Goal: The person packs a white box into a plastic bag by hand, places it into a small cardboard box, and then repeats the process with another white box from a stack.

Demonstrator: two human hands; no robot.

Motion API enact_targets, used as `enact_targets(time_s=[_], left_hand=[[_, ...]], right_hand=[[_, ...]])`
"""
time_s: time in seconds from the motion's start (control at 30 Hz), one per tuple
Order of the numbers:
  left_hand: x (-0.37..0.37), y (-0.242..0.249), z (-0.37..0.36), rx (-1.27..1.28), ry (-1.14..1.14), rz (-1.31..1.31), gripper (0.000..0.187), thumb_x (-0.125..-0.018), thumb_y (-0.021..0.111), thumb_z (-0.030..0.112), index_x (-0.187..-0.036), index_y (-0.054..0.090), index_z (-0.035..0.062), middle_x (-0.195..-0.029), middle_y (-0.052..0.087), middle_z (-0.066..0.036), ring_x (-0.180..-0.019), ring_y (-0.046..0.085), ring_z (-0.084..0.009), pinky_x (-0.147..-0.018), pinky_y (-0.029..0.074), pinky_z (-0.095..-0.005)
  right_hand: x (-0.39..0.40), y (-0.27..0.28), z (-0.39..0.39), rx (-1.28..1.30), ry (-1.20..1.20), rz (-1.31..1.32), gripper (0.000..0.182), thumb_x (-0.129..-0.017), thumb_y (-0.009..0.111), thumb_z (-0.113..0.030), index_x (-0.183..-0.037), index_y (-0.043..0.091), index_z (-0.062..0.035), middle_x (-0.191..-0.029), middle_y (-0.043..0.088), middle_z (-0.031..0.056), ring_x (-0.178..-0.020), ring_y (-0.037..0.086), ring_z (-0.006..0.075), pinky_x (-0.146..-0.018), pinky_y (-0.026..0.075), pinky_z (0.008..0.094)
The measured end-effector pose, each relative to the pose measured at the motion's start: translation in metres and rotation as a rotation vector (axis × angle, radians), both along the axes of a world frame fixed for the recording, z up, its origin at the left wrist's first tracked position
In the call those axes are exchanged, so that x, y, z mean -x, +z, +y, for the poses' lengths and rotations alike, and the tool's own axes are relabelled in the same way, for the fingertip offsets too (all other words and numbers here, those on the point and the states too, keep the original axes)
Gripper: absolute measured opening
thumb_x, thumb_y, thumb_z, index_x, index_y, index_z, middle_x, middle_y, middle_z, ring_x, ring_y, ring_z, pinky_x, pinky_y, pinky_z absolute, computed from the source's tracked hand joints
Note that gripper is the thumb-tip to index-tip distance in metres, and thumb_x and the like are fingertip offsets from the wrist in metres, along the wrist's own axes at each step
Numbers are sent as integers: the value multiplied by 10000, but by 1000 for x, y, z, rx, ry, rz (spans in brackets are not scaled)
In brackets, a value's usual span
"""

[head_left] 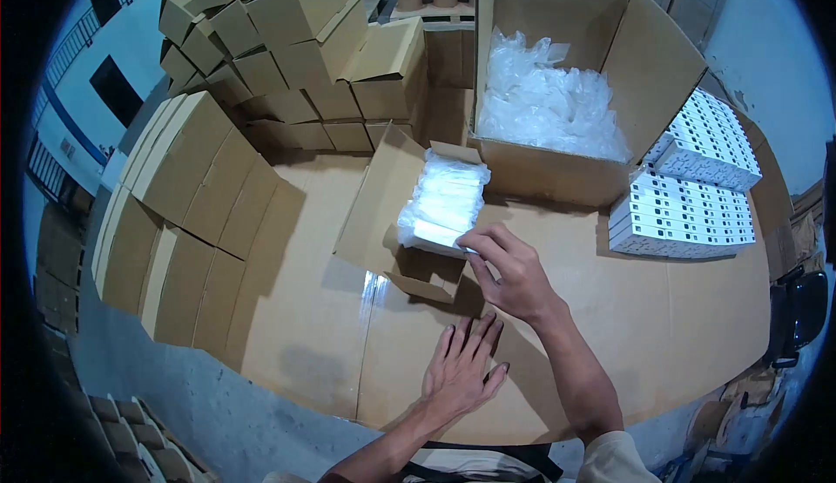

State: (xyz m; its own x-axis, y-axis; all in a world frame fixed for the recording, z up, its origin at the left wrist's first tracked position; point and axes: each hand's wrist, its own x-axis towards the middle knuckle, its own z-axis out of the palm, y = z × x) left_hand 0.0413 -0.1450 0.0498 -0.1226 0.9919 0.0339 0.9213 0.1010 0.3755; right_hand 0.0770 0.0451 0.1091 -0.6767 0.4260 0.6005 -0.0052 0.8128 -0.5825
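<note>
An open cardboard box [366, 209] stands in the middle of the cardboard-covered table [331, 344]. Inside it is a row of white items in clear plastic wrap [446, 191]. My right hand [509, 274] is at the front right of this row, thumb and forefinger pinched at the edge of the nearest white item. My left hand [461, 365] lies flat on the table in front of the box, its fingers spread and nothing under them that I can see.
A large carton [557, 169] of clear plastic bags [549, 100] stands behind. Stacked white boxes with dark squares [684, 213] sit at the right. Closed brown boxes [200, 187] line the left, and more brown boxes [296, 56] are piled at the back left.
</note>
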Motion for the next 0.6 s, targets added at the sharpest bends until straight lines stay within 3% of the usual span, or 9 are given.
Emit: enact_targets(time_s=[0.3, 0.5, 0.6], left_hand=[[1, -5, 0, -6, -5, -26, 759, -947, 602, 484, -1536, 405, 47, -1561, 413, -155, -1447, 338, -394, -1206, 246, -544], [0, -3, 1, 37, 7, -63, 733, -944, 606, 482, -1507, 439, 44, -1547, 425, -170, -1457, 326, -408, -1204, 234, -574], [0, -5, 2, 48, 11, -75, 724, -946, 599, 487, -1500, 447, 45, -1550, 421, -174, -1470, 310, -412, -1208, 226, -582]], right_hand=[[16, -11, -4, -161, -73, -234, 345, -825, 709, 25, -1148, 661, -86, -1066, 648, 129, -949, 686, 322, -782, 579, 420], [25, -12, -2, -179, -106, -325, 258, -862, 684, -23, -1113, 682, -81, -1024, 632, 136, -916, 684, 330, -785, 569, 442], [27, -2, -5, -162, -105, -399, 232, -787, 641, 23, -1017, 651, -8, -1024, 615, 167, -1000, 665, 320, -819, 577, 453]])
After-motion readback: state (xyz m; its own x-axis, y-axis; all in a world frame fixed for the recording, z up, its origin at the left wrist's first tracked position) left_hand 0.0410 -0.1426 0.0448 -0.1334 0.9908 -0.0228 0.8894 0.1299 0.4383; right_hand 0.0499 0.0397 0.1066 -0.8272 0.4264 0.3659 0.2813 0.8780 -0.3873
